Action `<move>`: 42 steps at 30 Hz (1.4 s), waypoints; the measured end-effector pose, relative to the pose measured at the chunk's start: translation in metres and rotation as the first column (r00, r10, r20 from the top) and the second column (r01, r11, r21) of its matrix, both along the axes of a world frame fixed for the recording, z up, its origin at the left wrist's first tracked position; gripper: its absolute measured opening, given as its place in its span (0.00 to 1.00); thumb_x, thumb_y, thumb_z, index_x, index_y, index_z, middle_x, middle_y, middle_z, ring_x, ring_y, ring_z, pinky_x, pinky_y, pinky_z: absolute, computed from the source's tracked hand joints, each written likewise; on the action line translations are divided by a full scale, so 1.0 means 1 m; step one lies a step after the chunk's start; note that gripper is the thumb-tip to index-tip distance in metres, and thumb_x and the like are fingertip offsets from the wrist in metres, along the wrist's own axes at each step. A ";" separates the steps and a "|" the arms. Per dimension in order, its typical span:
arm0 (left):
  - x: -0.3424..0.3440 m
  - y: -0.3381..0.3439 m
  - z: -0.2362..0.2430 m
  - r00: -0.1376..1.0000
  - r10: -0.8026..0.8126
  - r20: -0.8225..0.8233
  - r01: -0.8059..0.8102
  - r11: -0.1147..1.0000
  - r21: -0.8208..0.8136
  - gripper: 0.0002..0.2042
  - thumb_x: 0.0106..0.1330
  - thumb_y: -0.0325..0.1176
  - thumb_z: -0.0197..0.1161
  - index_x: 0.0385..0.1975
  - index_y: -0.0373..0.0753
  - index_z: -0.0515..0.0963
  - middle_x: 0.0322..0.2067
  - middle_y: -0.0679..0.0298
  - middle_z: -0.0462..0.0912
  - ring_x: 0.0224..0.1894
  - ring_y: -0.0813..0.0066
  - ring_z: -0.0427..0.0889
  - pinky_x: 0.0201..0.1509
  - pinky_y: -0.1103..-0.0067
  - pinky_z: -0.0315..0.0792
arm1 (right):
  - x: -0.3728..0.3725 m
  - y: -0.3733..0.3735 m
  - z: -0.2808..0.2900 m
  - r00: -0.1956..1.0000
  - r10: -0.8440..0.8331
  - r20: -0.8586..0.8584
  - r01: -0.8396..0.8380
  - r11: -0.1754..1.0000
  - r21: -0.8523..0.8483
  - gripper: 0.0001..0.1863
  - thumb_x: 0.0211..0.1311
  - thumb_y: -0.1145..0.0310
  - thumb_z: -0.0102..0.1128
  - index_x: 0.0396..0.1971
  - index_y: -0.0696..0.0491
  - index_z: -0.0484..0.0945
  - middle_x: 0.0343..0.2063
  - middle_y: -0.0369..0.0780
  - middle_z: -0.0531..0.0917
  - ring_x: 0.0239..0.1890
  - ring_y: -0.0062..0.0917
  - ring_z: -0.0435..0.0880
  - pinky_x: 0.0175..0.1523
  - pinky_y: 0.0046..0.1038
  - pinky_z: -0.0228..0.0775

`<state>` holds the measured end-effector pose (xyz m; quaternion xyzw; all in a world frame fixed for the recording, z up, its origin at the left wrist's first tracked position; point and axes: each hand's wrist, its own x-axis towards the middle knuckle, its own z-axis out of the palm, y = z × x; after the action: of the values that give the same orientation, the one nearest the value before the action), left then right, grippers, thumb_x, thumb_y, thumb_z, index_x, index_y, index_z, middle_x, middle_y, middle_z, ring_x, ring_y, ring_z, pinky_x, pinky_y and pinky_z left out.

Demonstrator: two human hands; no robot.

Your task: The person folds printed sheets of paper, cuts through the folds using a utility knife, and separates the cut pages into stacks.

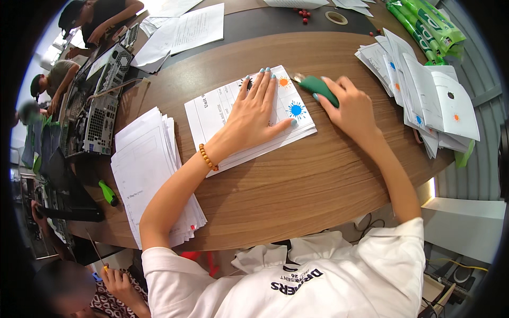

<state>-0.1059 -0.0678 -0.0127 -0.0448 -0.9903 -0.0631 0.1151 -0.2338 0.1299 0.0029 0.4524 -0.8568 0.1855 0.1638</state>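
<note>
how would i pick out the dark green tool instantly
On the brown table, find the papers under the left hand. Beside their right edge, the right hand holds the dark green tool. Unlike the bright green tool lying at left, it's darker and held.

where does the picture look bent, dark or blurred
Head view: the computer case bows near the rim and the corners go black; the green tool in the right hand looks smeared at its tip, while the paper under the left hand looks sharper.
</note>
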 end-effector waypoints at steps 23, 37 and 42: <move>-0.004 -0.008 -0.006 1.000 0.007 -0.028 -0.005 0.996 0.088 0.34 0.67 0.51 0.41 0.59 0.22 0.53 0.63 0.43 0.51 0.68 0.55 0.45 0.70 0.69 0.37 | 0.101 0.113 0.022 0.964 -0.023 0.266 0.048 0.995 -0.086 0.19 0.45 0.66 0.67 0.40 0.54 0.79 0.25 0.37 0.76 0.19 0.24 0.76 0.22 0.25 0.68; -0.003 -0.006 -0.006 0.999 0.009 -0.035 -0.009 1.000 -0.022 0.38 0.63 0.54 0.44 0.58 0.21 0.53 0.62 0.40 0.51 0.68 0.53 0.44 0.70 0.66 0.36 | 0.076 0.083 0.013 0.989 -0.011 0.150 0.023 0.997 -0.078 0.20 0.46 0.65 0.66 0.42 0.54 0.77 0.28 0.38 0.72 0.24 0.28 0.77 0.25 0.28 0.69; -0.002 -0.007 -0.007 0.999 0.014 -0.043 -0.015 1.000 -0.022 0.37 0.63 0.53 0.45 0.58 0.20 0.54 0.62 0.39 0.51 0.68 0.52 0.45 0.69 0.65 0.37 | 0.023 0.035 0.001 0.996 0.032 0.088 -0.024 0.995 -0.093 0.17 0.50 0.61 0.63 0.40 0.52 0.78 0.27 0.39 0.74 0.25 0.31 0.79 0.27 0.30 0.71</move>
<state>-0.1081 -0.0749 -0.0194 -0.0402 -0.9886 -0.0503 0.1364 -0.2104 0.1651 0.0042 0.4477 -0.8474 0.2468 0.1432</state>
